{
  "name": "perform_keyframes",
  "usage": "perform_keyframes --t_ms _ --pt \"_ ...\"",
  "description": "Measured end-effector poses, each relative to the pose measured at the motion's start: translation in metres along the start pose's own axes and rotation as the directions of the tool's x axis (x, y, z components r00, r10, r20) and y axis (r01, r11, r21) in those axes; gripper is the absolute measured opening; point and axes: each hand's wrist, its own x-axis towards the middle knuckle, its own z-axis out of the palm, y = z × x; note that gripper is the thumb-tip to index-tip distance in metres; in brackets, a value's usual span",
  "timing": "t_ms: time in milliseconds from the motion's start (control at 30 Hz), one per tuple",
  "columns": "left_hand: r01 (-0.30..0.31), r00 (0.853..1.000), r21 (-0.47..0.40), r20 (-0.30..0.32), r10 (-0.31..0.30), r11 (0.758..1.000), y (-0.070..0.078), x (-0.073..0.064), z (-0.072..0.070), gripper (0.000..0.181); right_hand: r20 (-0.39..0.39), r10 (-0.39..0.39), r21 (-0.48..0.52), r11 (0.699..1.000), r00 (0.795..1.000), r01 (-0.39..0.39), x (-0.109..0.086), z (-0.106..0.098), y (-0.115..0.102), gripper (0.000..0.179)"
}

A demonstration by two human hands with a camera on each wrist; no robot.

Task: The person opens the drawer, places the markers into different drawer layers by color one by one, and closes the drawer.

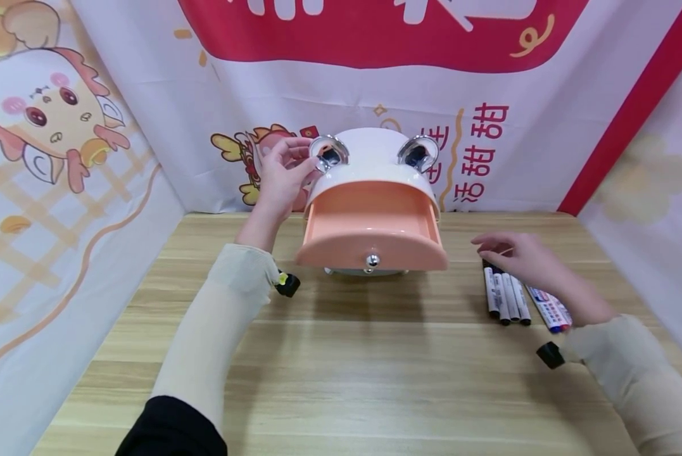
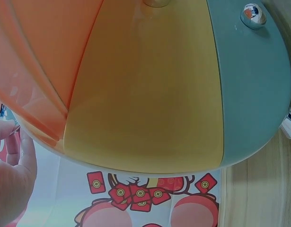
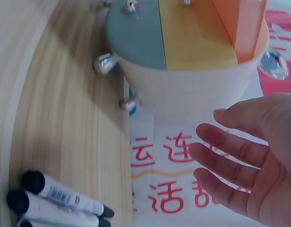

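Note:
A white storage box (image 1: 369, 142) with two silver-rimmed eyes stands at the back of the table. Its peach top drawer (image 1: 369, 244) is pulled out and shows a bare inside. Below it, the yellow drawer (image 2: 145, 94) and blue-green drawer (image 2: 254, 80) sit closed. My left hand (image 1: 284, 174) pinches the silver-rimmed left eye (image 1: 329, 153) between thumb and fingers. My right hand (image 1: 523, 256) hovers over the far ends of several white markers (image 1: 508, 297), right of the box. In the right wrist view its fingers are spread and loosely bent, with nothing in them.
A printed marker pack (image 1: 548, 309) with blue and red ends lies beside the white markers. Behind the wooden table (image 1: 375, 380) hangs a printed cloth (image 1: 272, 82), and more cloth closes off both sides. A silver foot (image 3: 105, 63) props up the box.

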Motion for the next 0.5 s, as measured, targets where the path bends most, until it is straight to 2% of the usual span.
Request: perform_keyframes --t_ms 167,300,500 --pt "0.002 1.000 -0.008 0.003 -0.002 1.000 -0.001 0.000 0.000 0.031 -0.009 0.013 -0.018 1.000 1.000 -0.013 -0.001 -0.005 0.014 0.030" --pt "-0.004 1.000 -0.010 -0.002 0.004 1.000 -0.002 0.000 0.000 0.031 -0.050 0.008 -0.032 0.999 0.999 -0.010 -0.002 -0.009 0.029 0.029" --pt "-0.006 1.000 -0.013 -0.001 0.006 1.000 -0.002 0.001 0.000 0.031 -0.091 0.072 -0.060 0.995 0.993 -0.078 -0.007 -0.017 0.054 0.030"
